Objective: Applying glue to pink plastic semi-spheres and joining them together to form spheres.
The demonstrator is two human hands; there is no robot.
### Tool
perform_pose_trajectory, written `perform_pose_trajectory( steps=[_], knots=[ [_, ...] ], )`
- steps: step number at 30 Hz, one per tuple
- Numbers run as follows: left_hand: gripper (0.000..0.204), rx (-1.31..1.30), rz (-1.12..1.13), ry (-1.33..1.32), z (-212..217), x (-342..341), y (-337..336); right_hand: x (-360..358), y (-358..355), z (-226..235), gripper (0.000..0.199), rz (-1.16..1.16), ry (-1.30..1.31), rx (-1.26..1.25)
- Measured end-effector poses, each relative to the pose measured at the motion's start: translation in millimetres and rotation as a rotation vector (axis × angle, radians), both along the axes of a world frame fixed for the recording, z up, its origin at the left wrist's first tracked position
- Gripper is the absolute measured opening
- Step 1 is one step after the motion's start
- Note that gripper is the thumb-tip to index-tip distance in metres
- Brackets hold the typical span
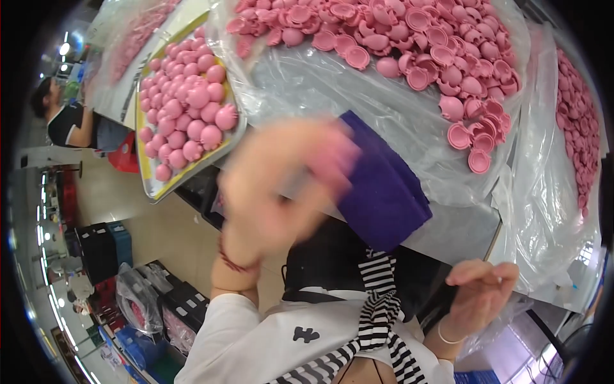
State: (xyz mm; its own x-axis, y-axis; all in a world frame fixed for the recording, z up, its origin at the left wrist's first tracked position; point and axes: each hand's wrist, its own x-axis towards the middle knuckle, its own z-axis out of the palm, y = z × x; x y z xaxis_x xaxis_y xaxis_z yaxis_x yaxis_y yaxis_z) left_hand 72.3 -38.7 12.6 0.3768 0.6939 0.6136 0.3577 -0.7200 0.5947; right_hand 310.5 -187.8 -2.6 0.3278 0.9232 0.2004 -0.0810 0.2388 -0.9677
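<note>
While the left hand (281, 185) is raised and motion-blurred just left of the folded purple cloth (384, 192), whether it grips anything cannot be told. Below the cloth, the right hand (480, 291) hangs loosely curled, empty. Pink rubber shells (441, 57) lie on clear plastic beyond the cloth.

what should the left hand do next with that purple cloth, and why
Probably steady the left hand and settle its grip on the purple cloth: the hand is motion-blurred at the cloth's edge, so its grip cannot be made out. The right hand hangs free at the table edge.
</note>
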Motion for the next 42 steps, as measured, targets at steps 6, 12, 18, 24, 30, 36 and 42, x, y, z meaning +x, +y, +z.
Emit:
perform_pose_trajectory(
  steps=[6, 12, 18, 24, 30, 36, 42],
  knots=[
    [0.031, 0.148, 0.595, 0.630, -2, -101, 64, 19, 2, 0, 0.028, 0.036, -0.056, 0.112],
    [0.029, 0.084, 0.600, 0.835, 2, -149, 106, 27, 0, -1, 0.032, 0.064, -0.124, 0.141],
    [0.037, -0.301, 0.473, 0.298, -11, -194, 169, 31, -5, -1, 0.032, 0.045, -0.133, 0.132],
    [0.045, -0.424, 0.393, 0.269, -30, -248, 217, 28, -12, 1, 0.034, 0.130, -0.160, 0.162],
    [0.045, -0.291, 0.358, 0.493, -32, -224, 212, 31, -20, 8, 0.034, 0.017, -0.228, 0.131],
    [0.053, -0.192, 0.447, 0.748, -31, -234, 171, 62, -20, 24, 0.011, -0.085, -0.267, 0.016],
    [0.043, -0.026, 0.500, 0.358, 32, -113, 108, 183, 19, 92, 0.028, -0.481, -0.743, -0.063]
  ],
)
